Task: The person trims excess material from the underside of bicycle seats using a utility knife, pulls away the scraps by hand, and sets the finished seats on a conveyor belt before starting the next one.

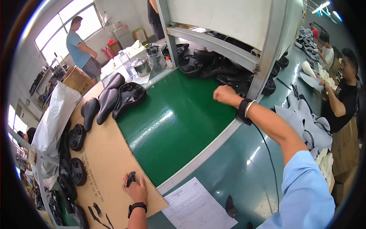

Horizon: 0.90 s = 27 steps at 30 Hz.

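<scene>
My left hand rests low on the cardboard sheet, its fingers closed round a small black piece whose kind I cannot make out. My right hand is stretched forward over the right side of the green conveyor belt, fingers curled in. Whether anything is inside that curl is hidden. Just beyond and beside it, black bicycle saddles lie in a heap under the metal frame. More black saddles sit on the far end of the cardboard, some with their hollow undersides up.
A metal frame post stands close to my right hand. A black cable runs from my right wrist across the table. A printed sheet and black scraps lie nearby. Grey covers are piled at right, near a seated co-worker.
</scene>
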Available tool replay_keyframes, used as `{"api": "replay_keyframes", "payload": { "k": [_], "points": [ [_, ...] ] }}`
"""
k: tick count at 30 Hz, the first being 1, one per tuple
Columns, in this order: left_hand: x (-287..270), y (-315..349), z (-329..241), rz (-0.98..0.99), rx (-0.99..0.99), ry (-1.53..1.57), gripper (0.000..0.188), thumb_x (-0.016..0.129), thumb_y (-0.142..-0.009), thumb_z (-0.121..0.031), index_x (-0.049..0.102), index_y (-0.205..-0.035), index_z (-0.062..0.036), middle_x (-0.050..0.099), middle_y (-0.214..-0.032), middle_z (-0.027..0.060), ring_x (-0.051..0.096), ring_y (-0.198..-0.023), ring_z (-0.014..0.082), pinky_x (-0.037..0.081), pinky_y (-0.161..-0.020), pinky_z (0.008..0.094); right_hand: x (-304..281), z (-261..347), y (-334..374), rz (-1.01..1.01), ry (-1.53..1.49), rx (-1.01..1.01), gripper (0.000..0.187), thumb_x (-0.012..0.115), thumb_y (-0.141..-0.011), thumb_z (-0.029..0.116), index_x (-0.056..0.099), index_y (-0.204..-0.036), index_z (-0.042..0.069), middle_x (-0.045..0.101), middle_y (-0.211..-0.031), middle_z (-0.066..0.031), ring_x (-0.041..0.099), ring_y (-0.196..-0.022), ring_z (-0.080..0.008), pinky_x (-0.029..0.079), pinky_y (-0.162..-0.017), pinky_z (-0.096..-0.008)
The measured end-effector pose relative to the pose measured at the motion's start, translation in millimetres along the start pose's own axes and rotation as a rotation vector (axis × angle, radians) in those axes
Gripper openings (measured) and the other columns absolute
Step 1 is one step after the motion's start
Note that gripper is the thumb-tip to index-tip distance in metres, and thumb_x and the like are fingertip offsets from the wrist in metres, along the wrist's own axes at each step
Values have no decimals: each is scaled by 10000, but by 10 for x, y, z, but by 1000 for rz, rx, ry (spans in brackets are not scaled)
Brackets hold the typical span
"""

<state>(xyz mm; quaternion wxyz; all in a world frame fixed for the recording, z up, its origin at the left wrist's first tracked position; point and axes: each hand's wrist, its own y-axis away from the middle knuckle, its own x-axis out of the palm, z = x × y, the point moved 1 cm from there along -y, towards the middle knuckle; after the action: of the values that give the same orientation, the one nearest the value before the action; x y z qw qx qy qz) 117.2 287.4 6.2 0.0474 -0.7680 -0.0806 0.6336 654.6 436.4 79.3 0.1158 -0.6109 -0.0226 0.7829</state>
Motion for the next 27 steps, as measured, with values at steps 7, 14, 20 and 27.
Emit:
{"api": "replay_keyframes", "payload": {
  "k": [7, 14, 20, 27],
  "points": [
    [-21, -2, -7, -36, -12, 41, 491, 563, -862, -382, 535, -1230, -59, 421, -1371, 193, 319, -1325, 321, 203, -1054, 473, 344, -399, 277, -132, 690, 30, 327, 559, -815, 186, 574, -1141, 159, 549, -1015, -145, 569, -877, -332, 388, -773, -508],
    [-37, -26, -75, 25, 3, 36, 517, 561, -859, -389, 512, -1254, -60, 419, -1372, 201, 314, -1326, 325, 187, -1052, 484, -207, 45, 79, 11, 86, -74, 264, 687, -563, 251, 694, -813, 164, 663, -757, -116, 647, -731, -334, 499, -639, -469],
    [-119, -95, 66, -25, -11, -48, 545, 599, -836, -394, 515, -1248, -47, 417, -1364, 221, 339, -1304, 347, 249, -1031, 486, -952, 1560, 791, 834, -328, -737, 354, 644, -781, 299, 641, -1123, 208, 629, -818, -75, 632, -840, -228, 487, -739, -369],
    [-936, -2186, 746, 425, 376, -263, 398, 664, -817, -332, 577, -1061, -29, 651, -940, 168, 647, -808, 304, 524, -709, 386, -354, 884, -1101, 102, 374, -484, 935, 723, -641, 70, 295, -1434, 319, 415, -1274, -180, 499, -1082, -373, 448, -800, -496]
  ]
}}
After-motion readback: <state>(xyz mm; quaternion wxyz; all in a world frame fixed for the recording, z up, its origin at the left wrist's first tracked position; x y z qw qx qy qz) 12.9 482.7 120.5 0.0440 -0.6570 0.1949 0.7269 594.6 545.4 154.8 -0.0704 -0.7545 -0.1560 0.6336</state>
